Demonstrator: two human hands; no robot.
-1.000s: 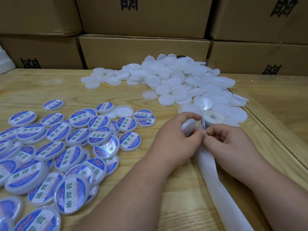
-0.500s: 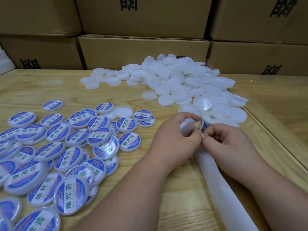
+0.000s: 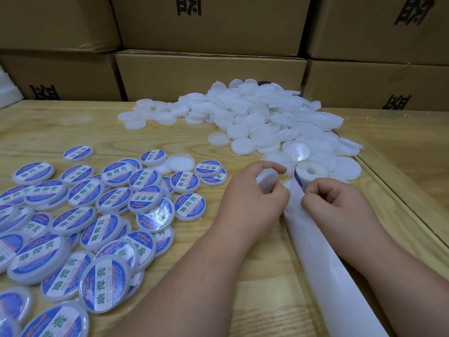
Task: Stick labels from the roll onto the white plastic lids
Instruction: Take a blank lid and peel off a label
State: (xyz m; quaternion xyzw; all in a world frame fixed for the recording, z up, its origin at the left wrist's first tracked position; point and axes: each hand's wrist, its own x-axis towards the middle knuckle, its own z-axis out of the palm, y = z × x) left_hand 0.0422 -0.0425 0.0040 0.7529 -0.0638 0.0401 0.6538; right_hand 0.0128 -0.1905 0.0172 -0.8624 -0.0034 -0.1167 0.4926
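With my left hand [image 3: 252,203] gripping a blank white round plastic lid [image 3: 266,180] beside the white label roll [image 3: 309,175], my right hand [image 3: 340,205] pinches the white backing strip [image 3: 323,259], apparently peeling a label, which next needs centring on the lid.

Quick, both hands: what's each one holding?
Left hand: grips a blank white lid.
Right hand: fingers curled, pinching at the backing strip; label not visible.

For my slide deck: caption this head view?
Left hand holds a lid; right hand pinches the label strip.
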